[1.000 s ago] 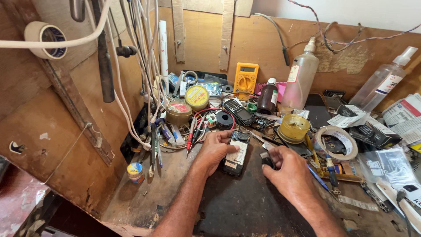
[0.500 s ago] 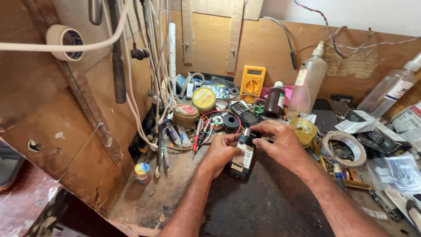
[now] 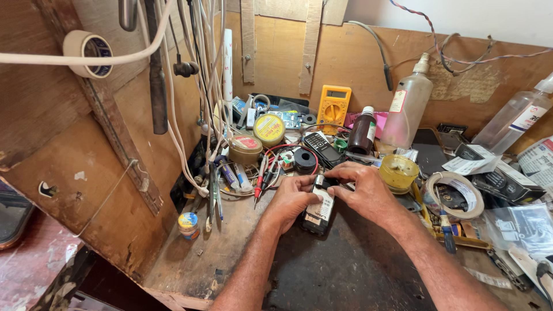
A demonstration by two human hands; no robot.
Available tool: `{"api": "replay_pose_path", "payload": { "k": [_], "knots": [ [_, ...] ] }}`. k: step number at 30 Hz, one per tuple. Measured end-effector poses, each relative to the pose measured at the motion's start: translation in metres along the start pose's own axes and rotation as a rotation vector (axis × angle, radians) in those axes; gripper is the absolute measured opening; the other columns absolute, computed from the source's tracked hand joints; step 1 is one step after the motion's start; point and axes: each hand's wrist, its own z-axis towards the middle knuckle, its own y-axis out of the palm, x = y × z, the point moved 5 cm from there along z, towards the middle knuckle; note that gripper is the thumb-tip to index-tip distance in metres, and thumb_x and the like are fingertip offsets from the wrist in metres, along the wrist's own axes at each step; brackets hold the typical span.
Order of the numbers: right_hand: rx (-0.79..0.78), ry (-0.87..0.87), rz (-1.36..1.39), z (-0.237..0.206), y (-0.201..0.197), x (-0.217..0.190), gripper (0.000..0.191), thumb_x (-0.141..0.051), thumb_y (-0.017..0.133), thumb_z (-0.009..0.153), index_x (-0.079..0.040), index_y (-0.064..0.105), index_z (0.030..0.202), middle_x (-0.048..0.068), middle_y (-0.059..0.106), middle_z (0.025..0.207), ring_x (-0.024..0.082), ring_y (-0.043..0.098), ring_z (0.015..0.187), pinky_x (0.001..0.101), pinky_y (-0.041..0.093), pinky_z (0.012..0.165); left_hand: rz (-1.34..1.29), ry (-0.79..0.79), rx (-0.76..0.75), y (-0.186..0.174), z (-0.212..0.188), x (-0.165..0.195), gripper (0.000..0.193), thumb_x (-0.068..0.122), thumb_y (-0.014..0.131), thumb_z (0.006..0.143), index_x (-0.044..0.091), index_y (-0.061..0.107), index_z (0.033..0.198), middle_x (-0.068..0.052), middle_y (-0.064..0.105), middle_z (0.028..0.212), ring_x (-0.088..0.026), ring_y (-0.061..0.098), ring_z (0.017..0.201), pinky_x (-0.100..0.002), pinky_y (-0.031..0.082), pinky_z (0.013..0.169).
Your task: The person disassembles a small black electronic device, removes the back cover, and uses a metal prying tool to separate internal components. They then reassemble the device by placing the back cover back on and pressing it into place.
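On the bench (image 3: 345,270), near its middle, lies the phone (image 3: 320,208), back up, its label showing; my left hand (image 3: 291,198) clamps its left edge, thumb on top, while my right hand (image 3: 364,193) closes over its top end, fingers pressing at the upper edge; both grips tight on it. I judge the work barely begun: the phone looks whole, no part lifted off; the probes (image 3: 260,183) and meter (image 3: 333,107) lie untouched behind.
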Motion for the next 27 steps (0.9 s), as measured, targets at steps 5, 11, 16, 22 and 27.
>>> {"api": "replay_pose_path", "payload": {
  "k": [5,11,16,22,27],
  "knots": [
    [0.006,-0.006,0.028,-0.003,0.000,0.000,0.034,-0.014,0.079,0.077,-0.004,0.077,0.110,0.008,0.077,0.104,0.019,0.075,0.096,0.0339,0.058,0.085,-0.021,0.016,-0.018,0.000,0.001,0.000,0.051,-0.015,0.064,0.078,-0.009,0.064,0.129,-0.013,0.076,0.104,-0.014,0.072,0.086,-0.028,0.059,0.077],
    [0.050,0.000,-0.002,-0.003,0.003,0.000,0.031,-0.014,0.082,0.075,-0.006,0.080,0.104,0.008,0.080,0.100,0.020,0.077,0.093,0.0334,0.058,0.085,-0.024,-0.001,0.018,-0.002,0.001,0.000,0.050,-0.016,0.065,0.077,-0.009,0.064,0.127,-0.013,0.076,0.103,-0.015,0.073,0.086,-0.028,0.060,0.077],
    [0.095,0.071,0.025,-0.004,0.007,0.008,0.032,-0.014,0.086,0.071,-0.006,0.081,0.101,0.009,0.080,0.099,0.021,0.077,0.091,0.0334,0.058,0.084,-0.027,0.014,0.011,-0.002,0.000,0.000,0.045,-0.014,0.065,0.076,-0.008,0.066,0.121,-0.012,0.077,0.100,-0.015,0.073,0.083,-0.027,0.060,0.075],
    [0.109,0.055,0.035,-0.003,0.010,0.010,0.031,-0.013,0.086,0.070,-0.005,0.081,0.100,0.009,0.080,0.098,0.020,0.078,0.088,0.0323,0.058,0.082,-0.110,0.007,0.082,-0.007,0.003,-0.006,0.018,0.010,0.070,0.091,-0.006,0.073,0.100,-0.009,0.075,0.086,-0.011,0.069,0.070,-0.025,0.055,0.059],
    [0.091,0.051,0.022,-0.009,0.012,0.013,0.028,-0.013,0.085,0.073,-0.007,0.081,0.100,0.006,0.080,0.096,0.017,0.077,0.085,0.0321,0.059,0.079,0.148,0.088,0.316,-0.003,0.013,-0.007,0.024,0.015,0.081,0.087,-0.007,0.073,0.092,-0.009,0.075,0.079,-0.010,0.066,0.064,-0.026,0.054,0.055]
  ]
}}
